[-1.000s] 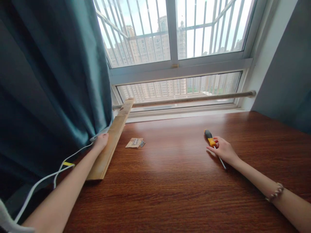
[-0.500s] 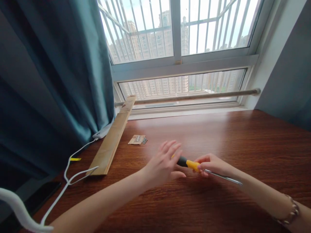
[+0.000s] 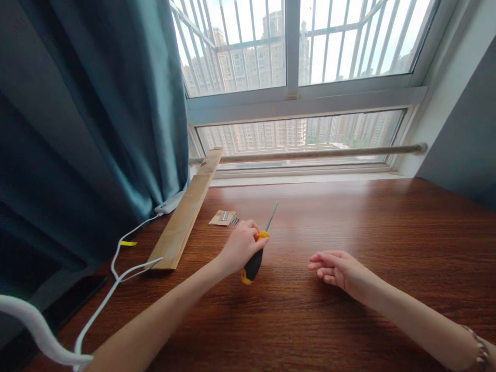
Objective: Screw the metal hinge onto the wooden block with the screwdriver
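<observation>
Head view looks down over a dark red-brown wooden counter (image 3: 349, 320) set against a barred window. The left hand (image 3: 241, 247) is closed around the handle of a screwdriver (image 3: 256, 253), its fingers (image 3: 251, 231) wrapped over the yellow collar while the black grip with its yellow butt sticks out below the palm, toward the person. The thin metal shaft rises from the fist and points up and away, toward the window, tilted slightly to the right, its tip clear of the wood. The tool sits near the middle of the counter, a little left of centre. The right hand (image 3: 341, 268) lies apart from it to the right, holding nothing, palm turned inward, with the fingers stretched out loosely together and pointing left toward the screwdriver; whether it rests on the surface or hangs just above it cannot be told. Just beyond the left hand lies a small brown packet (image 3: 221, 218) with a few metal screws (image 3: 234, 221) at its right edge. Left of that, a long pale wooden slat (image 3: 186, 217) runs diagonally from the counter's near left up to the window sill. A white cable (image 3: 116, 258) loops along the left edge beside a teal curtain (image 3: 85, 119), and a wooden rod (image 3: 321, 153) lies along the sill.
</observation>
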`<state>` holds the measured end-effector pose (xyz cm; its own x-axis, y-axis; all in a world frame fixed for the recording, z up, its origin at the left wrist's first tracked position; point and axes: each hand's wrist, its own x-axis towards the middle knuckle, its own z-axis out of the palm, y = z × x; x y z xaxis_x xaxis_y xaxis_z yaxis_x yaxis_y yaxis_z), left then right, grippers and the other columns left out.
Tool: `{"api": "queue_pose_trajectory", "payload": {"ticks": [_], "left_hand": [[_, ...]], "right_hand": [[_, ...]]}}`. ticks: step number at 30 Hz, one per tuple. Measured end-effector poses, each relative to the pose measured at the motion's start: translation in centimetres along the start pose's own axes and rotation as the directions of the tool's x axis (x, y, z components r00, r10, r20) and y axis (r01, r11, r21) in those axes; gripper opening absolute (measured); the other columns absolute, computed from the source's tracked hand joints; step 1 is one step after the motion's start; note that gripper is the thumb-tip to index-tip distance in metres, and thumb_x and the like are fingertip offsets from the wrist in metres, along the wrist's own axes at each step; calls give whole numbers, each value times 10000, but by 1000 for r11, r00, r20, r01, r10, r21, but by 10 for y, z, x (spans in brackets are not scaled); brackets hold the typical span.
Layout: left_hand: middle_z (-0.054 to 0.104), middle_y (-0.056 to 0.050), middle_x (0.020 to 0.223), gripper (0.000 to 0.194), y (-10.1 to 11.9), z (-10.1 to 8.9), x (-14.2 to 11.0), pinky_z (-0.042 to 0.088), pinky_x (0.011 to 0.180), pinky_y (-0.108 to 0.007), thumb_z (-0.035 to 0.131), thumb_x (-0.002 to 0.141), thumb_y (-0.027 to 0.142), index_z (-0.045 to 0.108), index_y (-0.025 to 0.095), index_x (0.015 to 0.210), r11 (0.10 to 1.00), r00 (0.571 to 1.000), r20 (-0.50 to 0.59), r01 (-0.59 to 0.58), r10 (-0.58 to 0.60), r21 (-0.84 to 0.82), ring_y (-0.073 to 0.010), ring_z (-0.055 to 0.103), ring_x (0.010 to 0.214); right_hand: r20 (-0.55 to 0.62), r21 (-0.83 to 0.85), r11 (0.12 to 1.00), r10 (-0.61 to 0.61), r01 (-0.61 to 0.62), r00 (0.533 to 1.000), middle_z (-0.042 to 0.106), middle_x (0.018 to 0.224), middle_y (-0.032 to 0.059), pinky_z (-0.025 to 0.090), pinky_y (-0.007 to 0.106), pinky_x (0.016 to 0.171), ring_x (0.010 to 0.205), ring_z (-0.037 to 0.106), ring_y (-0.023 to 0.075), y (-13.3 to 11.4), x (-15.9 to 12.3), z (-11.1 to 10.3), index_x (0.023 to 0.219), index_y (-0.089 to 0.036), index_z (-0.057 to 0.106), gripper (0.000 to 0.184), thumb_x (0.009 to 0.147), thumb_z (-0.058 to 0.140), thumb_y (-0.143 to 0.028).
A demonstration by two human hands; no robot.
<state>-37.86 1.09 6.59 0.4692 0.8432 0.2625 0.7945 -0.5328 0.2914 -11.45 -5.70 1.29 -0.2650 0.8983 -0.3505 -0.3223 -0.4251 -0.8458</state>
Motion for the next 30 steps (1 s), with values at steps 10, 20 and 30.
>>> {"api": "queue_pose_trajectory", "payload": {"ticks": [10,20,30], "left_hand": [[593,-82,679,372,-92,18,26,358,620,-293,441,779,456,534,181,547,866,908,-17,404,-418,294,-213,551,710],[570,-55,579,393,-103,12,42,291,519,-275,437,738,493,565,175,547,857,891,37,423,-452,296,-190,547,614],[574,-62,599,455,-100,12,39,304,547,-278,397,770,562,540,183,561,852,871,59,461,-488,249,-206,557,633]], "right_hand": [[-9,-41,998,47,-47,999,703,781,77,452,131,513,586,615,66,7,-6,8,788,-117,652,197,740,682,-305],[8,-47,998,53,-53,999,695,763,71,445,135,514,575,602,62,6,-4,7,778,-121,647,204,703,707,-301],[31,-29,998,60,-59,998,683,744,70,442,140,497,556,590,60,10,0,4,761,-120,635,266,739,691,-379]]}}
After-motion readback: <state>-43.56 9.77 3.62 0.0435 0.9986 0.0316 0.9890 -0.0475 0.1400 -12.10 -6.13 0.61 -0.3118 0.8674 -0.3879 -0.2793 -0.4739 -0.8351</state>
